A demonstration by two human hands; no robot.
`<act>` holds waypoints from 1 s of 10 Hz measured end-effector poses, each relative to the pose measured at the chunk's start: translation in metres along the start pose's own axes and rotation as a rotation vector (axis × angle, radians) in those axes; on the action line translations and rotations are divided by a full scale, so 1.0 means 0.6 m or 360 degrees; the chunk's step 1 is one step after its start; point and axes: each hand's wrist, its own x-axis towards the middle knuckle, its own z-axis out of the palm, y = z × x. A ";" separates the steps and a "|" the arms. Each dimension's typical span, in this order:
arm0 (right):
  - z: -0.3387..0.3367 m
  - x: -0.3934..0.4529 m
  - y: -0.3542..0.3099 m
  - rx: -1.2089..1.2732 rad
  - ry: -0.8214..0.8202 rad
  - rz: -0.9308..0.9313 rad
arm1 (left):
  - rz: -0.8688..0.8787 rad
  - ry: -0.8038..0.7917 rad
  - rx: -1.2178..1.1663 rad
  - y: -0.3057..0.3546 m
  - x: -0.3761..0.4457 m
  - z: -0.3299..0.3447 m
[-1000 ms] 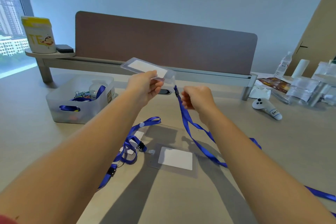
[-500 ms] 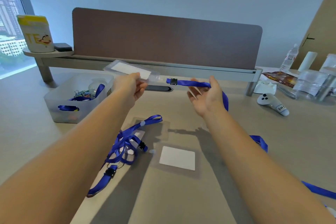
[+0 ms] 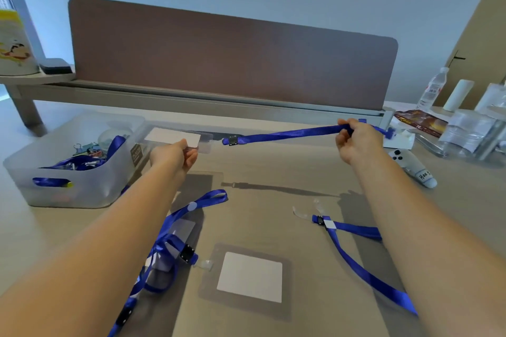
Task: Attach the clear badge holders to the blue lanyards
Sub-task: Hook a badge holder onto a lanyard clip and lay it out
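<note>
The clear badge holder [image 3: 175, 137], pinched by the left hand [image 3: 175, 156], hung just beyond its fingertips, level with the blue lanyard [image 3: 284, 134] gripped by the right hand [image 3: 356, 142]. Keeping the strap taut would probably help. Below lay the beige desk [image 3: 273, 172], a brown divider [image 3: 232, 57] behind.

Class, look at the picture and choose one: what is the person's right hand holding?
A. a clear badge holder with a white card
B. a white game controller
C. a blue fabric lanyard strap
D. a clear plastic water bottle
C: the right hand curls its fingers round the blue fabric lanyard strap, stretched towards the clear badge holder with a white card that the left hand pinches.
</note>
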 end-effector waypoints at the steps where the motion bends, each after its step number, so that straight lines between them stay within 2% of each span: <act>1: -0.003 0.043 0.005 0.0047 0.0102 0.0018 | -0.0165 -0.0037 -0.0081 -0.016 0.030 0.014; 3: -0.049 0.148 0.072 0.0012 0.0199 0.0217 | -0.0320 0.0017 0.0019 -0.058 0.087 0.031; 4: -0.062 0.176 0.093 -0.0115 0.0229 0.0285 | -0.0363 0.0040 0.0076 -0.070 0.103 0.033; 5: -0.057 0.178 0.100 -0.0347 0.0185 0.0230 | -0.0379 0.0065 0.0123 -0.078 0.113 0.039; 6: -0.059 0.173 0.110 -0.1001 0.0087 0.0099 | -0.0479 0.0016 0.0045 -0.079 0.105 0.042; 7: -0.072 0.153 0.123 -0.2114 0.0131 -0.0192 | -0.0495 -0.0011 0.0119 -0.079 0.096 0.039; 8: -0.076 0.140 0.123 -0.1904 0.0061 -0.0070 | -0.0437 -0.0108 0.0226 -0.067 0.079 0.032; 9: -0.078 0.111 0.111 -0.1615 -0.0037 -0.0016 | -0.0431 -0.0097 0.0367 -0.053 0.049 0.018; 10: -0.073 0.097 0.106 -0.1156 0.0014 0.0163 | -0.0193 -0.0155 0.0766 -0.036 0.017 -0.013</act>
